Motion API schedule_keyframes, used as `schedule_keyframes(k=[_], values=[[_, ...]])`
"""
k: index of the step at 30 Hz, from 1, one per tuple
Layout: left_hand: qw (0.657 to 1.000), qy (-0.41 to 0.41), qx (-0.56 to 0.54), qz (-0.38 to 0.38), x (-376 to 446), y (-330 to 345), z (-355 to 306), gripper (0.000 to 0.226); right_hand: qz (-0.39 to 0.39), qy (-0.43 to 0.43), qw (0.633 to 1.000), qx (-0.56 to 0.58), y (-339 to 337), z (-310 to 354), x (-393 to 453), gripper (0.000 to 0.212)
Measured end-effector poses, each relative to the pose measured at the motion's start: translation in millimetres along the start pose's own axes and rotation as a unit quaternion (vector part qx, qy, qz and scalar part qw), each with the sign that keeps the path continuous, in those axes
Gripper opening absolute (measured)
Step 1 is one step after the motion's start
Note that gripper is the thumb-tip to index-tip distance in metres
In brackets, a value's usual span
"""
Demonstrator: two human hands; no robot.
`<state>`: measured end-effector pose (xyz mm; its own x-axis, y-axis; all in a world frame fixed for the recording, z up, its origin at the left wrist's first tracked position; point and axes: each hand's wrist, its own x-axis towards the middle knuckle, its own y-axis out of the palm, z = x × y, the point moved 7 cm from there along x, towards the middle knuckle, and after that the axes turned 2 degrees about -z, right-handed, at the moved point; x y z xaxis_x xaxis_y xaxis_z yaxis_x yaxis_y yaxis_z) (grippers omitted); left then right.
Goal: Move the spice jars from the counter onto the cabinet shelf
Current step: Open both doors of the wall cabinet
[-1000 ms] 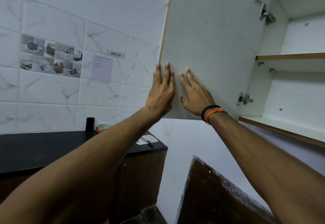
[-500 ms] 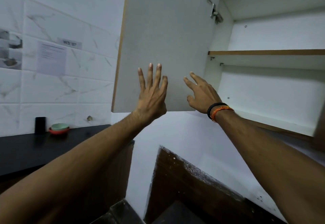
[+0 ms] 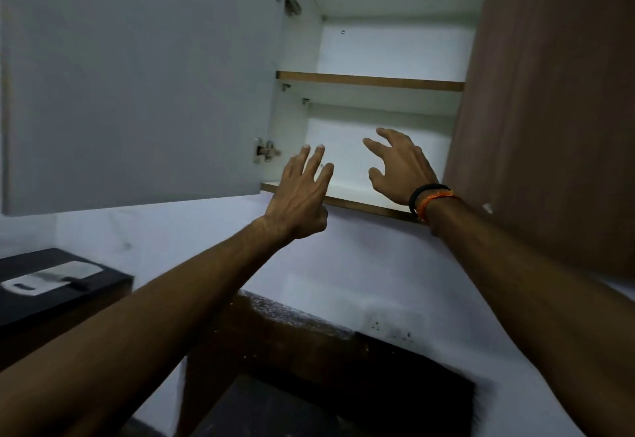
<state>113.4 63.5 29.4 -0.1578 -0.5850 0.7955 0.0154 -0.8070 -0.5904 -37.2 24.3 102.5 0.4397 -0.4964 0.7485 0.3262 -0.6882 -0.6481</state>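
Spice jars: none were shown in view; their place, axis and heading could not be told. Cabinet door (image 3: pixel 137 79): was seen swung fully open, no longer touched as a moment before, so the interior was judged ready for loading. Cabinet shelf (image 3: pixel 369 81): bare, long axis running left to right; lower shelf (image 3: pixel 364 203) likewise. Table (image 3: pixel 51 302): dark, at lower left. Left hand (image 3: pixel 299 196) and right hand (image 3: pixel 400 168): raised before the opening, each grip spread apart, nothing held.
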Motion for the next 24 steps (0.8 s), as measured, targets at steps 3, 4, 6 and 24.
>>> schedule_keyframes(k=[3,4,6,24], values=[[0.999,0.033,-0.034,0.009,15,16,-33,0.082,0.009,0.030,0.999,-0.035,-8,-38,-12,0.062],[0.998,0.041,-0.047,0.013,19,21,-42,0.083,0.011,0.041,0.998,-0.045,-10,-48,-16,0.063],[0.995,0.061,-0.075,0.020,28,32,-63,0.083,0.019,0.066,0.996,-0.063,-15,-72,-26,0.064],[0.935,0.131,-0.310,0.110,112,87,-181,0.094,0.057,0.202,0.967,-0.145,-29,-196,-53,0.096]])
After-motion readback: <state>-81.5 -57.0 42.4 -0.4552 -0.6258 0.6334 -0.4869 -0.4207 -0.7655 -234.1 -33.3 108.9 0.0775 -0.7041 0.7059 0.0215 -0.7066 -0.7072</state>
